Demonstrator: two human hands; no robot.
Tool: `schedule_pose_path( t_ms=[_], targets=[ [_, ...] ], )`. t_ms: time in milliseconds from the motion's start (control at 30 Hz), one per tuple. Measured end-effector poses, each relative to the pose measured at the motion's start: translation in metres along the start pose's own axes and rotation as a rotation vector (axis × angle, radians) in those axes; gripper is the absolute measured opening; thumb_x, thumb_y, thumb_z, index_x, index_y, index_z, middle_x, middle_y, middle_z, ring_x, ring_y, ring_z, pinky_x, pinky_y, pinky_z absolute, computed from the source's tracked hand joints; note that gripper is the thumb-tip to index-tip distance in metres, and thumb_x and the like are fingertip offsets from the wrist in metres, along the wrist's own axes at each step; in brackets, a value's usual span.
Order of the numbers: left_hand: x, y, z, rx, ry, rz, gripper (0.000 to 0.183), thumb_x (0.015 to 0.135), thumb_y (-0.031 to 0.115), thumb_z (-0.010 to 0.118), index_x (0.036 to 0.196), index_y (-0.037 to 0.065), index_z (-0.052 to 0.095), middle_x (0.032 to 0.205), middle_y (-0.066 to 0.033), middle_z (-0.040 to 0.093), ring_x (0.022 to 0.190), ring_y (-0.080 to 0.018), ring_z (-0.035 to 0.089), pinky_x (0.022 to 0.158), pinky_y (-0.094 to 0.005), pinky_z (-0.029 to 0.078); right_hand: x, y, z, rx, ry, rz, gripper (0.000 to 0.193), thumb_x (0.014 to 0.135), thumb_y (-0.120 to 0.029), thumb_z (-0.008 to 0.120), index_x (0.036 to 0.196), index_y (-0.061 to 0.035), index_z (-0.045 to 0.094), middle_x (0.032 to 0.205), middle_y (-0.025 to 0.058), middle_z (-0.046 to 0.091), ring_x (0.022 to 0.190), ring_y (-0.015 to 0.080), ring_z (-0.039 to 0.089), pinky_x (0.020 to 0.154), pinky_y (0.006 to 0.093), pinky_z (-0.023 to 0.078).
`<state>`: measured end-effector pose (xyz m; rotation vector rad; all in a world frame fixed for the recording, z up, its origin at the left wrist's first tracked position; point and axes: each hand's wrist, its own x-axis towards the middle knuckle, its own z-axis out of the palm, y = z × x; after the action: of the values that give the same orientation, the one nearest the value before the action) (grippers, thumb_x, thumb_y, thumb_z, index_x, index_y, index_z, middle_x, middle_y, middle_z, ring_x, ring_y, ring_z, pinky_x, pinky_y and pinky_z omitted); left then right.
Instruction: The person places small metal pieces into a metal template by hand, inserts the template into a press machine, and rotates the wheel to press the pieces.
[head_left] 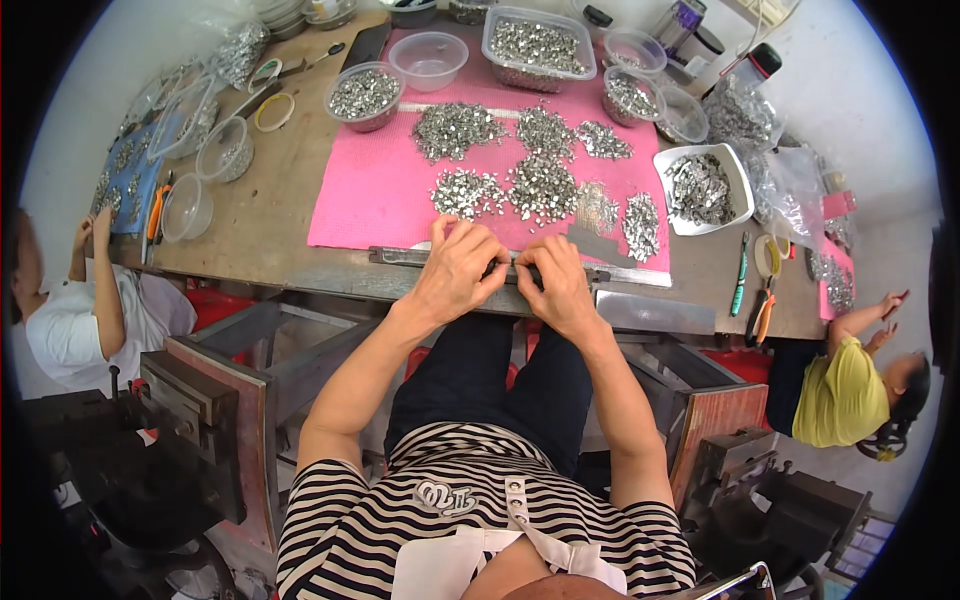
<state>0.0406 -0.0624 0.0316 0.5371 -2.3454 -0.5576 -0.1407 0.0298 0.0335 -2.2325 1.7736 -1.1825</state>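
At the front edge of the table, my left hand [458,268] and my right hand [560,288] work close together, fingers bent and thumbs pinched inward. Something small and dark shows at the fingertips of each hand, too hidden to name. Beneath the hands a grey metal bar [400,257] runs along the table edge. Just beyond lies a pink mat [345,205] with several heaps of small silvery metal pieces, the nearest being a bright heap [468,192] and a darker heap [541,187]. A flat grey metal strip [594,245] lies right of my right hand.
A white tray [744,180] of metal pieces stands at the right, near green-handled pliers [740,275] and orange-handled pliers [765,315]. Plastic tubs, including an empty clear tub [428,60], line the back. One person [90,320] sits at left, another [845,390] at right.
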Motion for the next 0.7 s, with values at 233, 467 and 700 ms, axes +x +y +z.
schedule_pose_path(
  t_ms=[233,467,700],
  targets=[
    [-0.004,0.001,-0.001,0.078,0.049,0.057,0.010,0.085,0.014,0.072,0.094,0.011,0.069,0.089,-0.0016,0.060,0.094,-0.0222,0.059,0.105,-0.0516,0.031,-0.003,-0.001,-0.004,-0.107,0.000,-0.116,0.018,0.080,-0.001,0.074,0.095,-0.0041,0.064,0.095,0.0079,0.061,0.088,0.0272,0.058,0.078,0.0402,0.043],
    [0.020,-0.027,-0.005,0.210,0.167,-0.151,0.007,0.087,0.016,0.073,0.094,0.013,0.072,0.088,-0.0006,0.063,0.095,-0.0218,0.058,0.101,-0.0508,0.032,0.030,0.014,0.007,-0.163,0.063,0.029,0.010,0.084,-0.005,0.073,0.093,-0.0057,0.068,0.089,0.0065,0.061,0.088,0.0261,0.059,0.079,0.0399,0.042],
    [0.031,-0.036,0.007,0.364,0.166,-0.171,0.009,0.084,0.018,0.076,0.093,0.016,0.074,0.087,-0.0013,0.060,0.094,-0.0234,0.057,0.101,-0.0535,0.031,0.051,0.020,0.036,-0.328,0.040,0.030,0.008,0.083,-0.011,0.071,0.086,-0.0047,0.066,0.088,0.0099,0.057,0.091,0.0289,0.055,0.081,0.0429,0.041]
  ],
)
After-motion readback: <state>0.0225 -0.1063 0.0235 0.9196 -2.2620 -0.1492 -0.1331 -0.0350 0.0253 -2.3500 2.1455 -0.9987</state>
